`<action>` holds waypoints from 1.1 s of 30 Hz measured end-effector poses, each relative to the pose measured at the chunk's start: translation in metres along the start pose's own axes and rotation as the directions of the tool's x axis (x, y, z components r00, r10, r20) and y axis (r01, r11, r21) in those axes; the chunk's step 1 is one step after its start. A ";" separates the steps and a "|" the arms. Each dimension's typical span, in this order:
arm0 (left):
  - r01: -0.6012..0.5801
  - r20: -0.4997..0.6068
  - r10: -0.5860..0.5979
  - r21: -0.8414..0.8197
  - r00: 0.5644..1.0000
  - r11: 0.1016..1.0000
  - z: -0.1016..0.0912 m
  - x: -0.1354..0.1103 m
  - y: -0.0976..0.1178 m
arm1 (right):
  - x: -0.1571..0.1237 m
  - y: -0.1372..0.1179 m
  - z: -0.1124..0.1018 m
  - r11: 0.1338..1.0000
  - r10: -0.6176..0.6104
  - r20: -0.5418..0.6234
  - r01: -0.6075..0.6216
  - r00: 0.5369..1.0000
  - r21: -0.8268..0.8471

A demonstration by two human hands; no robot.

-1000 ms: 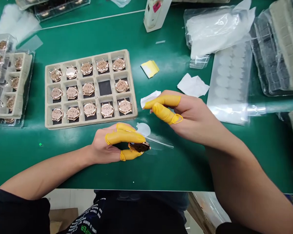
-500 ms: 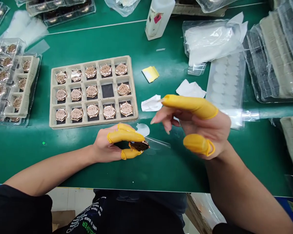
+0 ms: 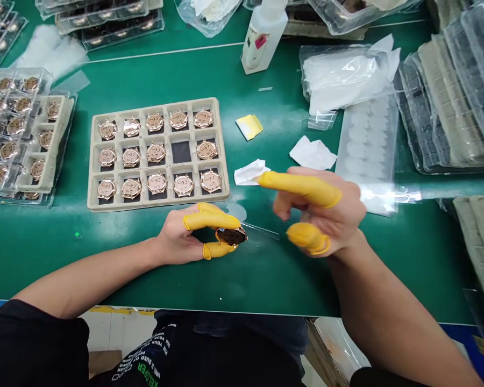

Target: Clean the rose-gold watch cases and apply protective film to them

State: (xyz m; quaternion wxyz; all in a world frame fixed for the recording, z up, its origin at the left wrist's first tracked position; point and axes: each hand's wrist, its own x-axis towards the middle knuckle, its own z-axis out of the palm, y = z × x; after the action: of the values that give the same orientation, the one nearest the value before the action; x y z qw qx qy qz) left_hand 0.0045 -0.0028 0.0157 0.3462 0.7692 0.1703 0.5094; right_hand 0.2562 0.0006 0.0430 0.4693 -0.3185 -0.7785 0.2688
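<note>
Left hand (image 3: 179, 237) gripping 1 watch case (image 3: 232, 236), right hand (image 3: 326, 212) spread, 14 more cases in the tray (image 3: 159, 202)

Head view: your left hand pinches the 1 case between thumb and fingers, tilted, dark side toward you. It's above the green table (image 3: 165, 287), just on your side of the tray. 3 yellow finger cots (image 3: 212, 219) show on that hand.

Your right hand is open: index stretched out, thumb well apart from it, other fingers curled. 2 cots here. Index tip is right by the nearer of 2 white wipes (image 3: 313, 153); can't tell if it touches.

Tray is 3 rows of 5, 15 compartments. 14 hold cases, backs up: 5 far row, 4 middle, 5 near. The other, middle row, fourth from your left, shows its black pad (image 3: 181, 152).

Past the wipes: 1 yellow packet (image 3: 249, 127), 1 white bottle (image 3: 262, 43). To their right, 1 clear bag (image 3: 342, 78) of white sheets; sheet count not readable. Stacked trays (image 3: 44, 174) with more cases sit far left, too overlapped to count.
</note>
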 end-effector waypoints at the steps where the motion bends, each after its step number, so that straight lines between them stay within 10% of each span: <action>1: 0.021 -0.005 -0.021 0.000 1.000 1.000 0.000 0.000 0.000 | 0.001 0.000 -0.001 1.000 0.007 -0.042 -0.007 0.999 0.006; 7: 0.033 -0.005 -0.034 -0.032 0.999 0.999 0.001 -0.001 -0.002 | 0.008 -0.005 0.002 0.994 0.113 0.117 -0.113 0.987 -0.001; 12: 0.031 -0.009 -0.032 -0.048 0.999 0.998 0.002 -0.002 -0.001 | 0.017 -0.016 0.007 0.880 0.446 -0.207 -0.469 0.871 -0.075; 16: -0.019 0.046 0.020 -0.042 0.999 0.999 0.000 0.000 0.000 | 0.028 -0.022 0.001 0.690 0.706 0.201 -0.723 0.679 0.022; 21: -0.075 0.065 0.077 -0.033 0.995 0.997 -0.001 0.003 0.000 | 0.036 -0.024 -0.001 0.545 0.667 0.551 -0.833 0.501 0.099; 27: -0.058 0.080 0.060 -0.030 0.995 0.998 -0.001 0.002 0.001 | 0.032 -0.020 0.003 0.462 0.668 0.570 -0.867 0.478 0.186; 30: 0.019 0.065 -0.018 -0.012 0.998 1.000 -0.001 -0.001 0.002 | 0.030 -0.019 -0.001 0.528 0.696 0.431 -0.816 0.575 0.235; 33: 0.367 0.021 -0.367 -0.002 0.930 0.930 -0.003 -0.003 0.003 | 0.029 -0.021 -0.003 0.619 0.724 0.128 -0.720 0.678 0.315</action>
State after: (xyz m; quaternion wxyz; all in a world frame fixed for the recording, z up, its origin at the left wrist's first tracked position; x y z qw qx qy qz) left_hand 0.0005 -0.0059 0.0164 0.4392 0.7278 0.3061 0.4286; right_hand 0.2437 0.0088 0.0751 0.3739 -0.5196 -0.5234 0.5624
